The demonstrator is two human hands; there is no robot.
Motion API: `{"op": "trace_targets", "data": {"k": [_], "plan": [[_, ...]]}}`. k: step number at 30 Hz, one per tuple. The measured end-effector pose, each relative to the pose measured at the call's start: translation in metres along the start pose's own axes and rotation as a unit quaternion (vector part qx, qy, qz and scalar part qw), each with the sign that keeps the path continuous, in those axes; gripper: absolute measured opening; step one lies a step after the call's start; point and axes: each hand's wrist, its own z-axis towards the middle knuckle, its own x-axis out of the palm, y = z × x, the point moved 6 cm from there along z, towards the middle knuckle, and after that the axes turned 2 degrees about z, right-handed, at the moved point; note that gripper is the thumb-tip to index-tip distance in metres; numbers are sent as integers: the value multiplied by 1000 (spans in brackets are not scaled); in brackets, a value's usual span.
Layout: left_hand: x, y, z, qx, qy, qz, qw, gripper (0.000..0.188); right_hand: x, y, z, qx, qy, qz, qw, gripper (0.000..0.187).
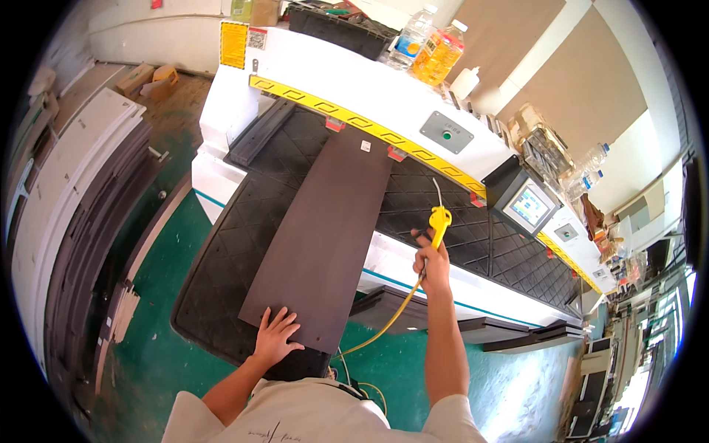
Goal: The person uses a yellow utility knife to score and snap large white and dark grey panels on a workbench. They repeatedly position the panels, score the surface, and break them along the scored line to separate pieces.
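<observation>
A long dark brown panel (323,221) lies across the black, diamond-patterned machine bed (229,240), its far end beneath the yellow-striped edge of the white machine. My left hand (275,336) rests open on the panel's near end, fingers spread. To the right of the panel, my right hand (433,258) is closed around a yellow air blow gun (440,220). The gun's thin nozzle points away from me, and a yellow hose (399,314) runs from it down toward my waist. A small white label (365,146) is stuck near the panel's far end.
Stacked panels (81,199) stand at the left. A tilted touch screen (529,205) juts from the white machine (354,81). Bottles (441,53) and a black crate (340,31) sit on its top. More dark panels (517,332) lean low at the right, above the green floor (159,295).
</observation>
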Motion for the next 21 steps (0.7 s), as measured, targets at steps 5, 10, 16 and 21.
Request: {"op": "trace_targets", "data": {"k": [5, 10, 16, 21], "plan": [[2, 0, 0, -2, 11, 1, 1000, 63, 32, 49, 60, -76, -62, -101, 990, 39], [4, 0, 0, 5, 17, 4, 1000, 65, 45, 75, 114, -85, -66, -154, 982, 35], [7, 1, -3, 7, 15, 8, 1000, 67, 49, 77, 117, -99, -62, -180, 977, 28], [3, -2, -2, 9, 15, 13, 1000, 70, 33, 5, 51, -50, -11, -208, 977, 30]]}}
